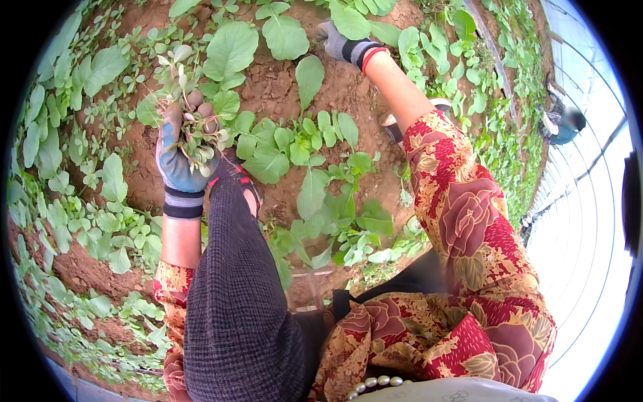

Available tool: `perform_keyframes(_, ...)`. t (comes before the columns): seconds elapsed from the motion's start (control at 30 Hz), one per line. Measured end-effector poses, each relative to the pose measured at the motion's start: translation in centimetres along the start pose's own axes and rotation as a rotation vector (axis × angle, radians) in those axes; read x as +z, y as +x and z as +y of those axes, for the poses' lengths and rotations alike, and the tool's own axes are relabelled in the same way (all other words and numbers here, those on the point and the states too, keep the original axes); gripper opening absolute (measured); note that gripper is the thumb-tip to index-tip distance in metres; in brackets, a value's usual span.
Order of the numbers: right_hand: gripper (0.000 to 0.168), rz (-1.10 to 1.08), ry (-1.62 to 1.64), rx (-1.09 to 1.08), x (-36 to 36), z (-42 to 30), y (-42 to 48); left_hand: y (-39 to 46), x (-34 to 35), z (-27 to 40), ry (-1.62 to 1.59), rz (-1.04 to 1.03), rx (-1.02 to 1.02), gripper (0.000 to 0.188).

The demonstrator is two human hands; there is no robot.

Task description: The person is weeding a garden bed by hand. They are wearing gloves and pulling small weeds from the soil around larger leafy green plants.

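Observation:
My left hand (pixel 183 161), in a grey and blue coated work glove, is at the left with its palm up. It is closed round a bunch of small uprooted plants (pixel 193 125) with pale leaves, reddish stems and thin roots. Dirty coated fingertips of the glove show among the stems. My right hand (pixel 334 40), gloved in grey, reaches down to the brown soil (pixel 271 80) at the top, beside broad-leaved green plants (pixel 286 35). A leaf partly covers it, and its fingertips are blurred, so whether it grips anything is unclear.
Rows of leafy green plants (pixel 301 145) grow between my feet and on both sides. Low small-leaved plants (pixel 115 100) spread at the left. A dark pipe or strip edge (pixel 495 55) runs along the right bed. Farther right, a person (pixel 557 123) is low beside the curved greenhouse frame (pixel 598 156).

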State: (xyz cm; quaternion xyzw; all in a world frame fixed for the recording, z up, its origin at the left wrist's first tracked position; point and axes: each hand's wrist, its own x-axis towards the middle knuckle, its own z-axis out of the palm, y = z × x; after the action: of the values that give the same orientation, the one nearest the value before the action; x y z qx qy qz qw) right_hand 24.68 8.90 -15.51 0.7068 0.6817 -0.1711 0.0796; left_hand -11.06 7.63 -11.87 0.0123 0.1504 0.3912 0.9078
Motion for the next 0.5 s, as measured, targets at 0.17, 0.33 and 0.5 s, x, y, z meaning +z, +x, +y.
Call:
perform_keyframes(0.17, 0.015, -0.013, 0.628, 0.123, -4.7, -4.8, -5.6, 0.8, -0.3, -0.7, -0.025, -0.044, -0.067, 0.047)
perform_keyframes(0.33, 0.01, 0.31, 1.077, -0.124, -6.6, -15.1, -9.1, 1.6, 0.5, -2.2, 0.132, 0.026, 0.043, 0.055)
perform_keyframes(0.5, 0.027, 0.332, 0.483, -0.108, -7.6, -21.2, -10.1, 1.7, -1.1, -3.1, 0.184, 0.162, 0.165, 0.058)
